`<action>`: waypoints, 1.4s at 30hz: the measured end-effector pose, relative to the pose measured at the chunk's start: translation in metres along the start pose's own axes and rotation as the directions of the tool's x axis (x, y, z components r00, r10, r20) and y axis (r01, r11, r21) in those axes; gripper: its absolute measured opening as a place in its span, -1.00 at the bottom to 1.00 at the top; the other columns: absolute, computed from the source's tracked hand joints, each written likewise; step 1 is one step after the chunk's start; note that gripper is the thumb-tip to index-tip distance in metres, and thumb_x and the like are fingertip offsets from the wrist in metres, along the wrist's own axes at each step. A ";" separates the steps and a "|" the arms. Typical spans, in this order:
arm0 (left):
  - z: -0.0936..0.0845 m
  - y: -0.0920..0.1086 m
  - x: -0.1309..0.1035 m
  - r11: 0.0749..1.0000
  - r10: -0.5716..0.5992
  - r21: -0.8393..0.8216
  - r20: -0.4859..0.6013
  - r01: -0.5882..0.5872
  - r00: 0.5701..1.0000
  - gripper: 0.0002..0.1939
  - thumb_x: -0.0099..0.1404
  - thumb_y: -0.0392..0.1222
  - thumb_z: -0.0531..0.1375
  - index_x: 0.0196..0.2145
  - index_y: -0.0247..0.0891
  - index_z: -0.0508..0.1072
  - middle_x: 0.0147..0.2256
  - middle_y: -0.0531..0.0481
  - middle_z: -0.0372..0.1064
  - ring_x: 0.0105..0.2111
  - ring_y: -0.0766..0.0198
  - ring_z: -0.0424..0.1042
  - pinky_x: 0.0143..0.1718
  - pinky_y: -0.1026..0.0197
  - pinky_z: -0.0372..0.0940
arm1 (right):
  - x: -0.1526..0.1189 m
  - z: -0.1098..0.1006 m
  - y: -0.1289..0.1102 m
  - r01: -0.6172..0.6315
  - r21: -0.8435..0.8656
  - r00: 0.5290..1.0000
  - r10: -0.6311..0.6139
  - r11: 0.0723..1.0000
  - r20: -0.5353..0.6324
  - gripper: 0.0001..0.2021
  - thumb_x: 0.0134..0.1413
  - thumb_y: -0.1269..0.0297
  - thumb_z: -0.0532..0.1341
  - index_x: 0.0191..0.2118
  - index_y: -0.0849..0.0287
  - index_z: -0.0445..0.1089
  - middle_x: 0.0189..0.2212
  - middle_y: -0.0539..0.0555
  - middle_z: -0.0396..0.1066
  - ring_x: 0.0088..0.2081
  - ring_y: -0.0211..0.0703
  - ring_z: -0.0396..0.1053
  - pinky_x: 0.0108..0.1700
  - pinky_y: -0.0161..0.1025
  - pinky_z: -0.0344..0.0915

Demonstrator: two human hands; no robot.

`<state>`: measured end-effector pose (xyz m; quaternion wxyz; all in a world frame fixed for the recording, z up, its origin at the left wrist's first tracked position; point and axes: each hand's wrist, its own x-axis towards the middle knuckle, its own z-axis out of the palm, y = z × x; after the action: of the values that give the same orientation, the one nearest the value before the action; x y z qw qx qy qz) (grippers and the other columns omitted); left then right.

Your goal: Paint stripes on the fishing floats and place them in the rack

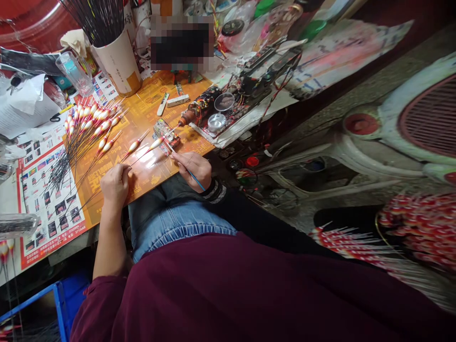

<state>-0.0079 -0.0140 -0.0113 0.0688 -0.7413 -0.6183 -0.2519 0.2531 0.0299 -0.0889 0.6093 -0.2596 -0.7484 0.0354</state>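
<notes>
Fishing float [156,142]: thin stem pinched in the left hand [114,183], long axis slanting up and away to the right, body lying just beyond the right fingers [180,157]. Fine brush [185,167]: gripped in the right hand [194,170], tip beside the float. Finished floats [90,121]: fanned on the surface [142,107], left.

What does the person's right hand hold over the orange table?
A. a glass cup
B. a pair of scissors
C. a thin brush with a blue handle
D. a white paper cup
C: the right hand grips a thin blue-handled brush, its tip pointing toward the float whose stem the left hand holds.
</notes>
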 end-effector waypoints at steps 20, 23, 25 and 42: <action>0.002 0.000 -0.002 0.998 -0.049 -0.024 0.045 0.050 0.998 -0.81 0.44 -0.14 0.11 -0.27 -0.17 0.49 -0.34 -0.04 0.54 -0.33 0.25 0.48 -0.29 0.22 0.24 | -0.004 0.005 -0.020 0.105 0.102 0.993 -0.109 0.989 0.038 -0.54 0.28 0.45 0.16 0.27 0.16 0.29 -0.10 0.17 0.55 -0.06 -0.11 0.51 -0.03 -0.11 0.52; 0.002 0.002 -0.004 0.999 -0.038 -0.031 0.043 0.039 0.998 -0.82 0.44 -0.15 0.11 -0.27 -0.17 0.49 -0.32 -0.06 0.54 -0.33 0.23 0.49 -0.29 0.19 0.24 | -0.006 0.013 -0.030 0.124 0.115 0.986 -0.135 0.986 0.096 -0.56 0.26 0.47 0.15 0.23 0.15 0.33 -0.10 0.15 0.56 -0.05 -0.12 0.51 -0.03 -0.12 0.54; 0.003 0.003 -0.004 0.998 -0.043 -0.033 0.055 0.045 0.998 -0.82 0.45 -0.14 0.11 -0.27 -0.17 0.48 -0.32 -0.07 0.54 -0.33 0.22 0.48 -0.30 0.18 0.24 | -0.009 0.018 -0.032 0.093 0.120 0.984 -0.109 0.988 0.138 -0.59 0.26 0.48 0.13 0.20 0.15 0.37 -0.10 0.15 0.56 -0.02 -0.11 0.50 -0.01 -0.10 0.55; 0.003 0.006 -0.007 0.994 -0.073 -0.074 0.100 0.081 0.992 -0.82 0.46 -0.14 0.10 -0.24 -0.18 0.48 -0.29 -0.10 0.53 -0.30 0.21 0.47 -0.26 0.15 0.27 | -0.013 0.025 -0.038 0.064 -0.001 0.976 -0.062 0.998 0.207 -0.57 0.27 0.49 0.16 0.23 0.19 0.34 -0.03 0.19 0.54 0.01 -0.06 0.49 0.02 -0.05 0.54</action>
<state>-0.0024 -0.0199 -0.0163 0.0001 -0.7303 -0.6389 -0.2419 0.2178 -0.0022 -0.0927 0.5280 -0.2331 -0.8156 0.0400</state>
